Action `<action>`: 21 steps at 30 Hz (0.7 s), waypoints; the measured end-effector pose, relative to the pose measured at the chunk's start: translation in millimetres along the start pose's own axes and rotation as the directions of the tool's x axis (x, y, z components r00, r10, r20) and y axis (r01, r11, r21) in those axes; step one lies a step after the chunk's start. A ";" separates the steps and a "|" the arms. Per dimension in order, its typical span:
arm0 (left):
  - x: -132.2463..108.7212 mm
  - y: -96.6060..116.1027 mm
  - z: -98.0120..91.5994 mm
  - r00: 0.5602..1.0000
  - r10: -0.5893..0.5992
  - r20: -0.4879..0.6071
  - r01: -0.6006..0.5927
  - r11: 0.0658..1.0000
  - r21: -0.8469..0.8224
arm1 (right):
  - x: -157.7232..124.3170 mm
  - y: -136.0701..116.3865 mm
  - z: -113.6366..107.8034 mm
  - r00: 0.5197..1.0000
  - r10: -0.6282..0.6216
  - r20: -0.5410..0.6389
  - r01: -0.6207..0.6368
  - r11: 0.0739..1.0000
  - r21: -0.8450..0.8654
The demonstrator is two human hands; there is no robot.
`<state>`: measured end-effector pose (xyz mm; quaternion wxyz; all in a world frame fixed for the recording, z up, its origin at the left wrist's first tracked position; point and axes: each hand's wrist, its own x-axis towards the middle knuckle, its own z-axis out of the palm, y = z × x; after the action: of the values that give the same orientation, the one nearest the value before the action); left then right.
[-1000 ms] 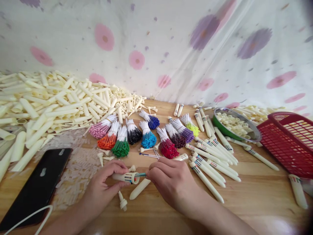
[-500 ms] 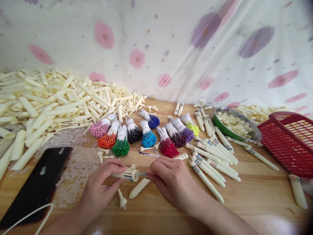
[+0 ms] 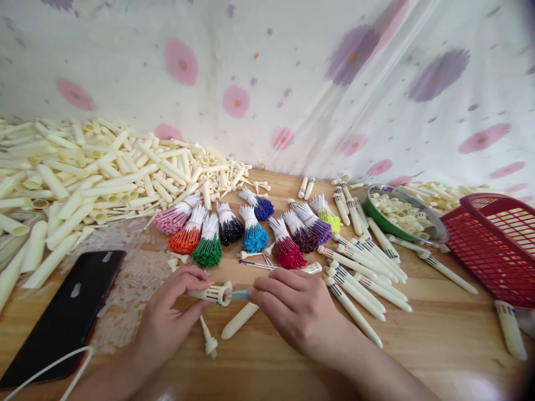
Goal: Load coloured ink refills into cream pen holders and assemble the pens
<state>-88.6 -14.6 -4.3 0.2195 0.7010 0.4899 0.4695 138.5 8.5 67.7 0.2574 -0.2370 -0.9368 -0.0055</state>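
My left hand pinches a cream slotted pen top between thumb and fingers, its open end facing right. A little orange and green shows inside that end. Thin light-blue strips reach from the opening to my right hand, whose closed fingertips grip their other end; what kind they are I cannot tell. Below the hands lie a cream pen barrel and a small cream stemmed part. Just behind stand bundles of coloured pen refills, among them a red one and a green one.
Loose cream barrels are heaped at the back left. A black phone with a white cable lies left, beside scattered clear sleeves. Assembled pens lie right, near a green bowl of slotted parts and a red basket.
The pen top in my left hand has turned a little, and its slots look less dark. More of the light-blue strips shows between the hands. Both hands stay in nearly the same place.
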 end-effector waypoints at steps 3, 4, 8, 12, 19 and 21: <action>0.2 -3.8 1.6 0.997 -0.064 0.049 0.070 0.988 -0.134 | -0.6 -0.2 -0.8 0.999 0.037 -0.012 -0.037 0.999 0.013; 0.1 -4.4 2.2 0.995 -0.075 0.066 0.086 0.980 -0.180 | -0.5 -1.0 -1.0 0.999 0.041 -0.019 -0.041 0.999 0.022; 0.6 -2.8 3.9 0.990 -0.105 0.096 0.130 0.938 -0.321 | 0.5 -5.3 -2.5 0.999 0.036 -0.007 -0.036 0.998 0.058; 1.6 1.5 4.8 0.982 -0.165 0.094 0.189 0.914 -0.360 | 0.9 -7.6 -3.8 0.998 0.065 0.022 -0.067 0.995 0.077; 2.5 3.8 6.6 0.980 -0.177 0.087 0.196 0.911 -0.363 | 1.1 -7.9 -1.8 0.998 0.053 0.026 -0.055 0.996 0.064; 2.4 3.6 6.6 0.981 -0.173 0.085 0.192 0.913 -0.361 | 1.4 -8.1 -1.1 0.999 0.046 0.015 -0.047 0.997 0.063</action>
<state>-80.9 -13.0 -3.6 0.4021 0.6105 0.4507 0.5123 134.3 1.8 70.3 0.2584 -0.2507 -0.9324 0.0318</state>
